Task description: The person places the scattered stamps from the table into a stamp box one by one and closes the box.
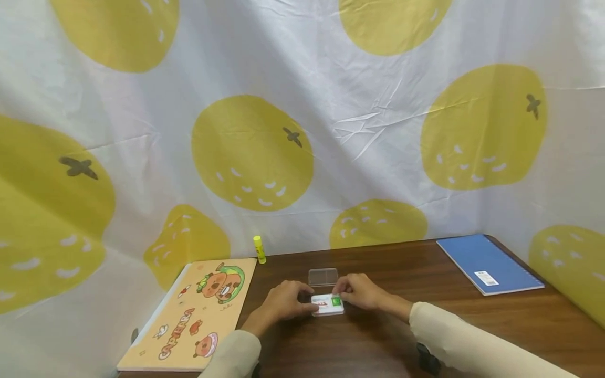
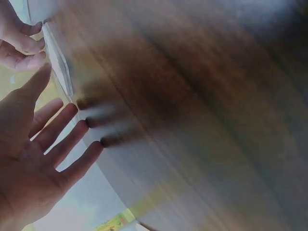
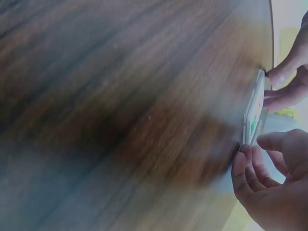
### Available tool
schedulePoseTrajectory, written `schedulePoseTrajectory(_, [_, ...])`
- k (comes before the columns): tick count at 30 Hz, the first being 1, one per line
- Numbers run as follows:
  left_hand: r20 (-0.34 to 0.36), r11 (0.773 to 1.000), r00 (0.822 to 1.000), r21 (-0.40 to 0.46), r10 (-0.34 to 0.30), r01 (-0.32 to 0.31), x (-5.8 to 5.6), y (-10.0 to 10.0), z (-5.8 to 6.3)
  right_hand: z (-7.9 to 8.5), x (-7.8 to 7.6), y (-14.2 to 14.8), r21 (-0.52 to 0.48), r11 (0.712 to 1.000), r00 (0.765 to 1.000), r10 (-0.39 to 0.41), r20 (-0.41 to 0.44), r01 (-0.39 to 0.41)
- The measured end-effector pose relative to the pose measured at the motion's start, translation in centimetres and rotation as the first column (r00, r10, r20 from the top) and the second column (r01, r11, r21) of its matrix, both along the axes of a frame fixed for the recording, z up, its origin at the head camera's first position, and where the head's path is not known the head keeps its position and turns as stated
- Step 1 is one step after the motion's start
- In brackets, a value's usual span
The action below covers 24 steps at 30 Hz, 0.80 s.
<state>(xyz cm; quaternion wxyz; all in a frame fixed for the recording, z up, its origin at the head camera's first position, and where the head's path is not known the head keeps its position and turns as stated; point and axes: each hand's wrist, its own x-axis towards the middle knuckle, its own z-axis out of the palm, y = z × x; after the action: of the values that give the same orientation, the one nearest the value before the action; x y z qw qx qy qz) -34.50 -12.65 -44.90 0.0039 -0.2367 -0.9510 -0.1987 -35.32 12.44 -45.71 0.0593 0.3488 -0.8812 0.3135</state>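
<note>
A small flat clear plastic case (image 1: 328, 312) lies on the table, with a white printed insert (image 1: 323, 301) bearing red marks and a green square. My left hand (image 1: 285, 300) holds the case's left end, thumb toward the near side and index finger at the far corner. In the left wrist view, the other fingers (image 2: 72, 139) spread fairly straight down toward the tabletop. My right hand (image 1: 363, 292) pinches the far right corner with thumb and curled fingers. Just beyond the case is a clear lid (image 1: 323, 276).
At left lies a tan cartoon capybara folder (image 1: 189, 325). A yellow glue stick (image 1: 259, 250) stands at the back edge beside it. A blue notebook (image 1: 487, 262) is at the right rear of the brown wooden table (image 1: 392, 252). A fruit-print curtain (image 1: 368, 157) hangs behind.
</note>
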Motion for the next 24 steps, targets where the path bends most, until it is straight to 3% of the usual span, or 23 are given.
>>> schedulePoseTrajectory(9, [0.006,0.995,1.000,0.100,0.013,-0.014,-1.4,-1.0,0.7,0.5,-1.1,0.8,0.005,0.998,0.998,-0.060,0.026,0.060])
schedulePoseTrajectory(16, [-0.001,0.997,0.999,0.065,0.044,-0.043,-3.3,-1.6,0.7,0.2,-2.9,1.3,0.041,0.993,0.993,-0.116,0.035,0.114])
schedulePoseTrajectory(24, [0.038,0.995,0.995,0.034,0.090,-0.092,-4.9,-0.6,0.2,0.1,-4.1,0.8,0.093,0.991,0.994,-0.101,0.029,0.098])
